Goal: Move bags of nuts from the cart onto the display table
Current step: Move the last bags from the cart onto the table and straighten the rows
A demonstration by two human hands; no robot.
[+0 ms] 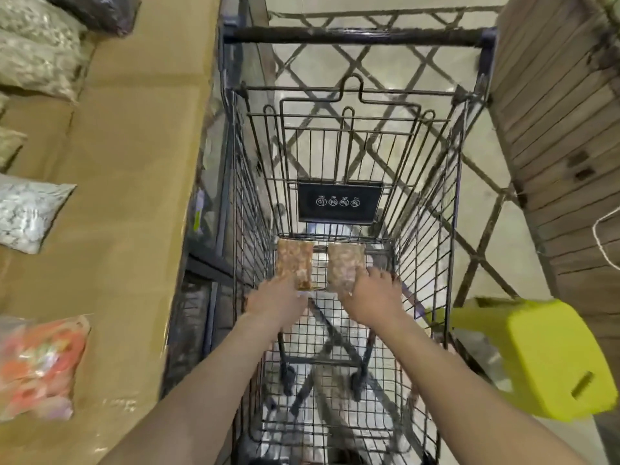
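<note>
In a dark wire cart (355,36), the left hand (275,303) grasps a clear reddish-brown nut bag (294,261); the right hand (372,297) grasps a paler nut bag (345,261).

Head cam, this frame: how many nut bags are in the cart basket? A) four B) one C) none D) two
D: two show side by side at the far end of the cart, the left bag at the left hand and the right bag at the right hand.
</note>
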